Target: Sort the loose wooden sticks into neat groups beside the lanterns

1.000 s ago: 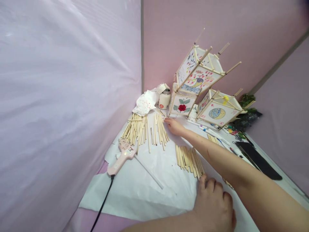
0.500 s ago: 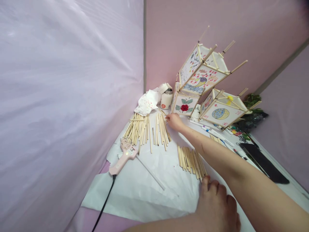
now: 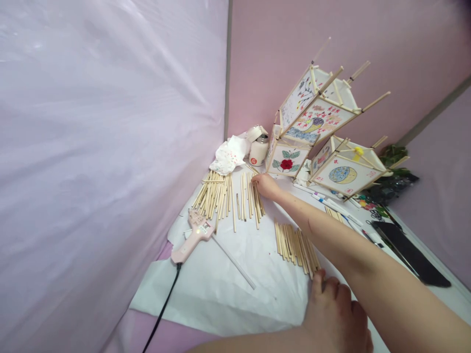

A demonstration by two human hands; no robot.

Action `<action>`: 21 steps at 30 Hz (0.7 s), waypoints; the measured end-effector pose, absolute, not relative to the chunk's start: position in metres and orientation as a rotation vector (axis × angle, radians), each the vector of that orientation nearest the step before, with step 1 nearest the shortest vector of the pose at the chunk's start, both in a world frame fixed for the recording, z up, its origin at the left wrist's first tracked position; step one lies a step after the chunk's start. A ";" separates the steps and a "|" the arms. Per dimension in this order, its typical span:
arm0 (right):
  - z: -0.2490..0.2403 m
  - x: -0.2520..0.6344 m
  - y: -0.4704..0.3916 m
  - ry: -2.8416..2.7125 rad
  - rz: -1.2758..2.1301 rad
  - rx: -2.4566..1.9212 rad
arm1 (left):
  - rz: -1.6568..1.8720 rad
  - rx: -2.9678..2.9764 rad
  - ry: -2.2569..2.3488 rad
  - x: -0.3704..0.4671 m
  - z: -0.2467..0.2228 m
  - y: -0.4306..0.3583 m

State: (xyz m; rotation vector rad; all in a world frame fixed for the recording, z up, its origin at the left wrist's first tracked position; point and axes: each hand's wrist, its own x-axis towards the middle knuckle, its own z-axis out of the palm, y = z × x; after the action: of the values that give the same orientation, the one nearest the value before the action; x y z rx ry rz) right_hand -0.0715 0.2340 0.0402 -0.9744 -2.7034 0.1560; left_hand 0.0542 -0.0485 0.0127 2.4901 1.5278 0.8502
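Observation:
My right hand reaches forward over the paper, its fingers pinched at the top end of a thin wooden stick in the middle bunch of sticks. Close to me, my left hand rests with curled fingers against the near right end of a row of shorter wooden sticks. What lies between its fingertips is hidden. A larger fan of sticks spreads to the left of the middle bunch. Below it lies a pink glue gun with a clear glue stick beside it.
Stick-framed paper lanterns with painted panels, one stacked on another and a third, stand at the back. Near them are a white jar and crumpled tissue. Pens and a black mat lie right.
The view has shifted slightly, so everything appears a little further right. My right fingers have come down onto the sticks of the middle bunch. My left hand stays at the row's end.

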 end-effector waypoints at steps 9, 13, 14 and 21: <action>0.037 -0.085 0.235 -2.765 0.161 -0.821 | 0.843 2.497 1.543 0.054 0.015 -0.048; 0.036 -0.085 0.233 -2.826 0.103 -0.730 | 0.863 2.488 1.541 0.054 0.015 -0.048; 0.037 -0.084 0.232 -2.827 0.088 -0.727 | 0.868 2.485 1.543 0.054 0.015 -0.048; 0.044 -0.096 0.221 -2.803 0.084 -0.628 | 0.896 2.446 1.543 0.057 0.011 -0.048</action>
State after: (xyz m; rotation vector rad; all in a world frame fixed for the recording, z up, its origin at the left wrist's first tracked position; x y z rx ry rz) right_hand -0.0956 0.2205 0.0444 -0.6283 -2.8029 0.0842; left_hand 0.0574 -0.0478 0.0112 2.4455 1.5432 0.8964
